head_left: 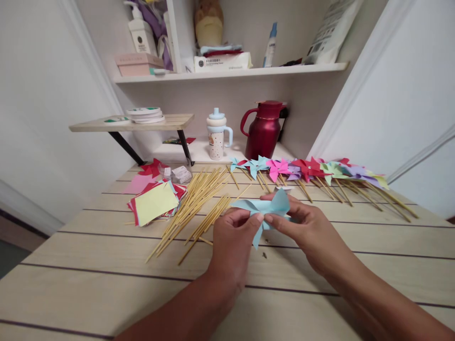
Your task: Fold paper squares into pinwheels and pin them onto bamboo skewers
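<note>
And it's a two-handed pinch: left hand (232,241) and right hand (307,222) both have the grip closed, thumbs side by side at the middle of a light-blue paper pinwheel (263,206). It's up over the surface (106,246), right of the loose wooden sticks (199,199), nearer than the colourful pinwheels (307,168).

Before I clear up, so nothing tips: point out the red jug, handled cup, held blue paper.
Red jug (262,136): head view, body.
Handled cup (216,144): head view, body.
Held blue paper (280,202): head view, upper flap.
</note>
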Available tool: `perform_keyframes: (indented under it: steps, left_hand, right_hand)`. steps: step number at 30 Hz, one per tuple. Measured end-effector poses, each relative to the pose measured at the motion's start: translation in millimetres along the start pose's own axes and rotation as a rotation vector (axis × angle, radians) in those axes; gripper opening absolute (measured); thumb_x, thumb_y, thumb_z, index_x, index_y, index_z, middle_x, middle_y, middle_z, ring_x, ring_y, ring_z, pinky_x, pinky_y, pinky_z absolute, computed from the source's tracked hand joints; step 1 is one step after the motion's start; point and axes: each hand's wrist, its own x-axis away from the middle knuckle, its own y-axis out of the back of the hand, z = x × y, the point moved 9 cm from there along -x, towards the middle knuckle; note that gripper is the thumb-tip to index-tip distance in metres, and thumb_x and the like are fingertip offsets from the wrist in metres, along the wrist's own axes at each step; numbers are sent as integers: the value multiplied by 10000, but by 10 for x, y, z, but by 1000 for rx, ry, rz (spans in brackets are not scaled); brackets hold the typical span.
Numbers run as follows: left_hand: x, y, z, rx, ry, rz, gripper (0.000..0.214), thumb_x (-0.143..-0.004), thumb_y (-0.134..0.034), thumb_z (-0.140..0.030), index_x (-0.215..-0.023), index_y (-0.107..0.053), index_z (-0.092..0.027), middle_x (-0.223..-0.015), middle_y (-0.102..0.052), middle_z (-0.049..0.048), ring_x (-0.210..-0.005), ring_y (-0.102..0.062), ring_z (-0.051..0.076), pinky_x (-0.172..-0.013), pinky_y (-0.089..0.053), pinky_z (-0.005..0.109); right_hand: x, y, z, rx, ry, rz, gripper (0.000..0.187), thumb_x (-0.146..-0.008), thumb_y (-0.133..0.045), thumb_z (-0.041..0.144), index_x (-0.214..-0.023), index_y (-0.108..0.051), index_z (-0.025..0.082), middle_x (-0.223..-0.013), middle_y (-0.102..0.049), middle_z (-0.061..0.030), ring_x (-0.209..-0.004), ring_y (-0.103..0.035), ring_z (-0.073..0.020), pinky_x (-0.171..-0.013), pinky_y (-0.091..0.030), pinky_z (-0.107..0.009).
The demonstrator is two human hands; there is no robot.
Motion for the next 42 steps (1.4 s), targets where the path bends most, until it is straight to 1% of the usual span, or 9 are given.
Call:
perform_keyframes:
  steps: [5,8,11,14,20,27,31,38,42]
  left_hand:
    - [-11,18,58,17,39,-28,143,-676,-788,-270,-659,-695,-164,-673,-627,-2,-632,-530,105,-600,-406,228]
    - [-25,18,75,55,36,-21,172,-648,-814,-242,-790,-740,-179,-747,-694,12,-695,-596,125,-657,-456,240]
    - [-28,-8,73,68,38,15,223,-649,-815,-219,-864,-763,-191,-800,-735,26,-756,-636,141,-722,-486,257]
    - [-28,-5,60,58,43,14,196,-654,-817,-234,-838,-766,-187,-803,-746,34,-754,-643,144,-733,-492,267]
    - [-36,47,65,73,55,-40,206,-615,-845,-264,-776,-749,-178,-748,-723,21,-701,-624,134,-696,-484,266]
    - [-23,14,48,77,49,-9,196,-625,-838,-292,-716,-716,-169,-699,-683,6,-655,-581,117,-652,-450,246]
    - [-13,17,35,37,43,-15,185,-645,-816,-290,-678,-692,-157,-677,-648,6,-639,-550,114,-624,-421,238]
    - [-25,31,-67,-49,-41,-13,146,-675,-792,-273,-616,-710,-167,-682,-579,-4,-642,-510,112,-600,-394,228]
    - [-94,82,-81,-68,-72,-39,121,-677,-780,-262,-626,-720,-171,-714,-579,1,-668,-524,122,-614,-406,236]
  right_hand:
    - [18,42,17,75,28,-51,239,-760,-737,457,-879,-761,250,-1001,-744,-40,-1012,-657,-280,-925,-474,-408]
    - [19,72,-10,46,7,-61,258,-776,-725,470,-892,-757,241,-932,-756,-34,-928,-673,-264,-886,-487,-402]
    - [16,116,0,16,11,-87,256,-780,-726,471,-897,-759,246,-943,-764,-31,-939,-670,-265,-895,-483,-405]
    - [13,125,15,9,8,-86,255,-771,-734,475,-887,-757,249,-951,-763,-31,-958,-664,-274,-901,-478,-414]
    - [12,94,10,62,10,-51,270,-780,-723,493,-892,-743,248,-921,-737,-38,-913,-646,-270,-873,-479,-414]
    - [26,69,45,106,36,-30,245,-788,-710,499,-819,-723,256,-906,-708,-42,-929,-634,-270,-870,-470,-392]
    - [26,50,99,116,43,-26,228,-769,-719,487,-785,-722,260,-973,-713,-53,-981,-625,-288,-889,-465,-407]
    - [26,20,44,88,25,-6,270,-782,-711,514,-902,-748,275,-998,-735,-44,-1004,-640,-287,-890,-478,-399]
    - [-7,-3,-32,55,11,14,276,-812,-693,495,-963,-719,267,-956,-720,-24,-954,-638,-252,-873,-481,-392]
